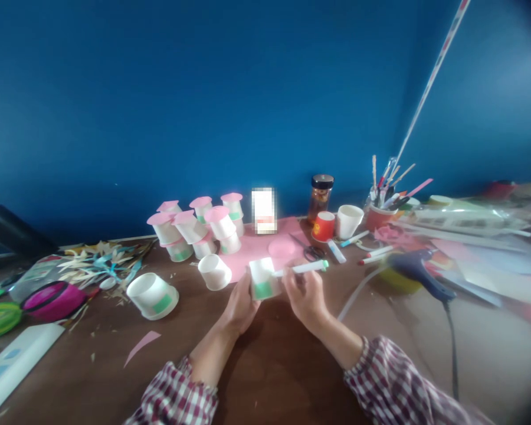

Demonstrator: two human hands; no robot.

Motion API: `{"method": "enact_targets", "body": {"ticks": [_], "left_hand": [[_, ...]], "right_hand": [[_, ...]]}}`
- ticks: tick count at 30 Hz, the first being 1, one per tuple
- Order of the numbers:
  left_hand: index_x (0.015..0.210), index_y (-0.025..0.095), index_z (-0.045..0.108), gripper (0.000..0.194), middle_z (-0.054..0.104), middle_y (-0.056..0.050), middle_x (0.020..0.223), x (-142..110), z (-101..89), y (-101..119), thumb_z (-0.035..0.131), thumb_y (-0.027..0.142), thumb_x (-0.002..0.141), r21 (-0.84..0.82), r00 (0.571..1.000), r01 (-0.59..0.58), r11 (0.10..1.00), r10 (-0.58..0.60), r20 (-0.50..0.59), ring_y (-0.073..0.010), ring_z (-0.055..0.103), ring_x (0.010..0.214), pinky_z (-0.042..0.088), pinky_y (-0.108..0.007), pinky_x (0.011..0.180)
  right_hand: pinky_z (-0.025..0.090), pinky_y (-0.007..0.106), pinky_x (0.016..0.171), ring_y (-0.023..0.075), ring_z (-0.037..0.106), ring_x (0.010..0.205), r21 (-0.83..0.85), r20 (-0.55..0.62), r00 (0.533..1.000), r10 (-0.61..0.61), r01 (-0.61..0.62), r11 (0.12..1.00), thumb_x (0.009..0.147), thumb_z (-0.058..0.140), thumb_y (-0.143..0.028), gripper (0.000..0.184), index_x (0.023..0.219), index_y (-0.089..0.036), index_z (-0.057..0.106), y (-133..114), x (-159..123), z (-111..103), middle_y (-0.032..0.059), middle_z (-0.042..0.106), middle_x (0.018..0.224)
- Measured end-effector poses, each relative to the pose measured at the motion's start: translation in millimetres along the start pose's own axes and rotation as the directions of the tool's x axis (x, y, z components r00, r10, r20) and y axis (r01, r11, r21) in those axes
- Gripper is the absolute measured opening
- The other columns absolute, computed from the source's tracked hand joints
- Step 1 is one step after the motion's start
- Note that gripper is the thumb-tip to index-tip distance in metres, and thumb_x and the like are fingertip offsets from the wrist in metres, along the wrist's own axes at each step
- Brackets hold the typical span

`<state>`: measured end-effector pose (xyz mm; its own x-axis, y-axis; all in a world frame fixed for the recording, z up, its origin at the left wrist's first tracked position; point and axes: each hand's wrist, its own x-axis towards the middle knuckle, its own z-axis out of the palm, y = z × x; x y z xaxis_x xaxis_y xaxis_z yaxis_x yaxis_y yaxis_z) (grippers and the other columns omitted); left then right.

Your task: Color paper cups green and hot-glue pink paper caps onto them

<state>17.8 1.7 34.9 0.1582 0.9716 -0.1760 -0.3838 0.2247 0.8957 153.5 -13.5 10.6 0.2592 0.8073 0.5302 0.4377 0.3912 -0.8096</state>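
My left hand [242, 302] is closed around a white paper cup [262, 273] that has a green patch near its lower edge. A marker [305, 267] with a pale green end is pinched in my right hand [307, 295], its tip at the cup's side; whether it touches cannot be told. Just behind them lie a pink paper sheet [243, 254] and a pink paper disc [282, 247]. To the left, a white cup [215, 273] tilts on the table, and another with a green patch [153, 297] stands nearer me.
Several stacked cups with pink tops [194, 227] stand at back left. Scissors [314, 254], a red cup [323, 226], a jar [321, 198] and a pen holder [379, 216] stand or lie behind right. A glue gun [418, 270] with a cord lies right; a power strip [22, 366] lies left.
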Motion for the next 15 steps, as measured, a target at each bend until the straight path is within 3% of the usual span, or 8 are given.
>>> {"method": "enact_targets", "body": {"ticks": [8, 15], "left_hand": [[0.081, 0.018, 0.063, 0.026, 0.066, -0.002, 0.071, 16, -13.3, -21, 0.056, 0.043, 0.08, -0.208, 0.993, 0.07, 0.976, -0.047, 0.112, -0.0158, 0.059, 0.075, 0.045, -0.026, 0.08], [0.091, 0.018, 0.064, 0.031, 0.069, -0.005, 0.089, 20, -15.2, -27, 0.053, 0.046, 0.082, -0.242, 0.986, 0.075, 0.967, -0.036, 0.163, -0.0176, 0.061, 0.086, 0.045, -0.028, 0.085]], "right_hand": [[0.047, 0.022, 0.052, 0.012, 0.056, 0.052, 0.043, 0.014, 0.999, 0.033, -0.034, 0.999, 0.085, 0.049, -0.027, 0.012, 0.08, -0.017, 0.054, -1, -3, 1, 0.0005, 0.059, 0.06], [0.046, 0.021, 0.05, 0.0118, 0.056, 0.05, 0.04, 0.032, 0.999, 0.038, -0.039, 0.998, 0.085, 0.049, -0.028, 0.014, 0.08, -0.017, 0.055, 1, -3, 2, 0.0003, 0.059, 0.059]]}}
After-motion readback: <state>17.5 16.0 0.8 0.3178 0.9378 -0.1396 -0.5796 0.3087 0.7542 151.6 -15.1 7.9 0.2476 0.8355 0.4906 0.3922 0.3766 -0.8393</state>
